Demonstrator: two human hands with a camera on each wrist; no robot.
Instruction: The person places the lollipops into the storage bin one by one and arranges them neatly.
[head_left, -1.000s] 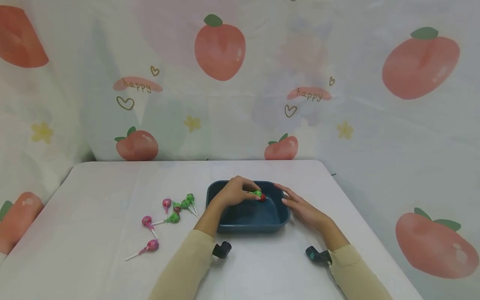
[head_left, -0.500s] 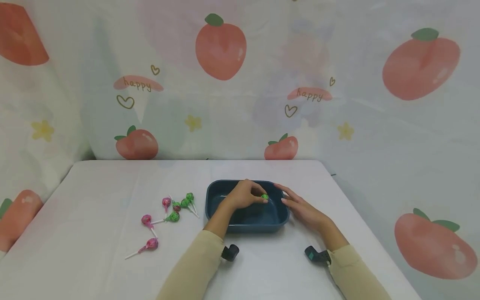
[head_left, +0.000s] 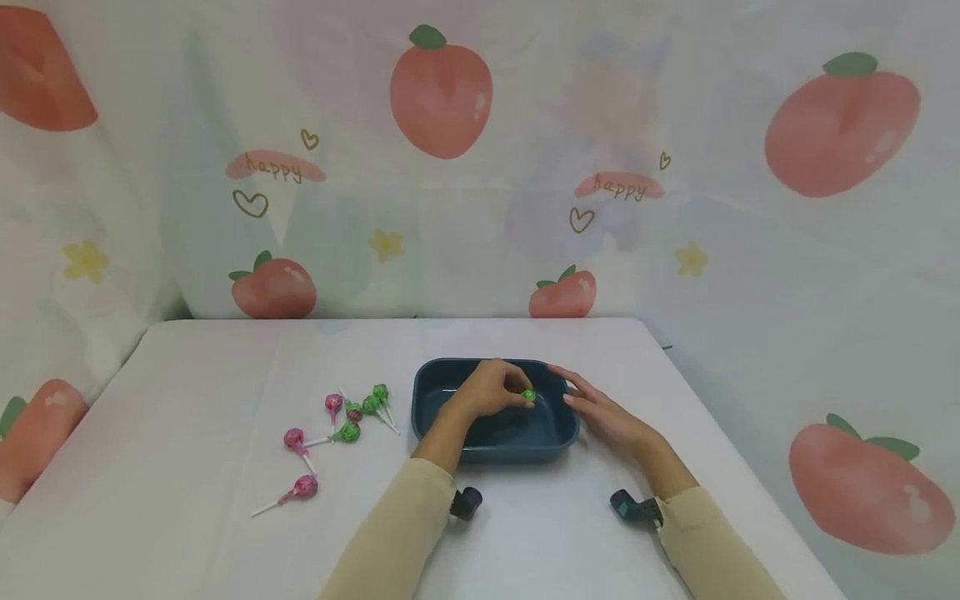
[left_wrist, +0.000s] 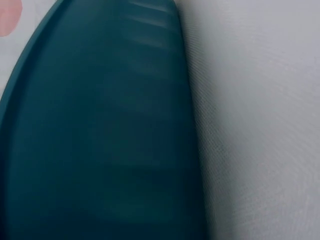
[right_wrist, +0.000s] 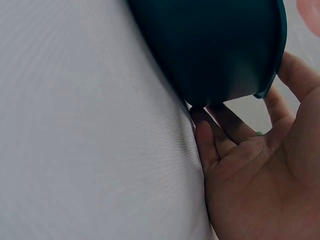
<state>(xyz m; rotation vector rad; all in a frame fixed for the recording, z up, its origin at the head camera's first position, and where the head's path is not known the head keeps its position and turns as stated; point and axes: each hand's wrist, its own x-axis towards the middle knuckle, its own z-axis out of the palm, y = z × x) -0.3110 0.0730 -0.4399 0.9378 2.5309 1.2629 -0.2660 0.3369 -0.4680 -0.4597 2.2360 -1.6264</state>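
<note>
In the head view my left hand (head_left: 487, 390) reaches over a dark blue rectangular tray (head_left: 555, 454). Thumb and fingers pinch a green-wrapped lollipop (head_left: 528, 395) low inside it, near the right end; its stick is hidden by the hand. My right hand (head_left: 611, 421) lies against the tray's right end, with fairly straight fingers on the wall and rim. The right wrist view shows that hand's fingers (right_wrist: 295, 75) touching the tray wall (right_wrist: 215, 50). Only the tray's side (left_wrist: 110, 125) fills the left wrist view; no hand shows there.
Left of the tray lie several loose lollipops, among them a pink one (head_left: 304, 487) at the front, another pink one (head_left: 294, 439) and a green one (head_left: 348, 432). White cloth (head_left: 187, 500) covers the table. A fruit-print curtain (head_left: 480, 208) hangs behind.
My left hand has moved slightly right inside the tray with the lollipop, then nearly stopped. A red patch seen beside the green wrapper no longer shows. My right hand has stayed in place.
</note>
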